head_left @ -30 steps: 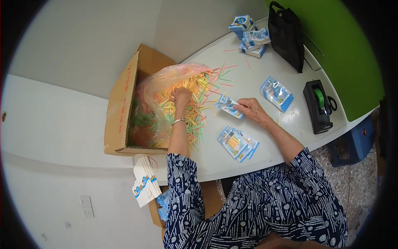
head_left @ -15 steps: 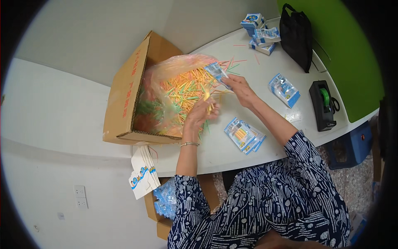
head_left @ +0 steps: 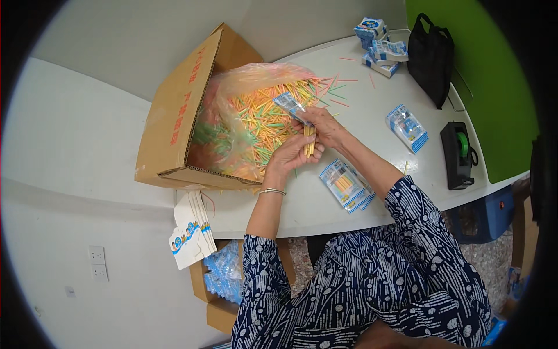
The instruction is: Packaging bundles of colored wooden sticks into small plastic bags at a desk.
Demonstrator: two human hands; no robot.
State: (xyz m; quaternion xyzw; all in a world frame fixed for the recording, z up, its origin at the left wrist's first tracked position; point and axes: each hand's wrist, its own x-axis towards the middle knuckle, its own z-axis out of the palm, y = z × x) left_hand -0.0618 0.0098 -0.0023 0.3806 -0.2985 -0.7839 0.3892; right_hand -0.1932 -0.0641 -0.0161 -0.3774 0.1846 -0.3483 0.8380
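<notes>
My left hand is closed around a small bundle of thin yellow sticks, held upright. Against it, my right hand pinches a small clear-and-blue plastic packet, whose far end sticks out to the left. The fingers of both hands meet, so the packet's near end is hidden. Just beyond them, a heap of loose yellow, orange, green and pink sticks spills from a clear plastic bag in a tipped cardboard box. Packets with sticks inside lie overlapping, nearest my right forearm.
Farther right lie another packet and a black tape dispenser with green tape. Small blue-and-white boxes and a black bag stand at the back. Flat white cartons overhang the table edge, above a box of blue packets.
My hands have come together: the left has moved slightly right with the yellow sticks, and the right has brought the packet left and down to them. The whole view has shifted a little.
</notes>
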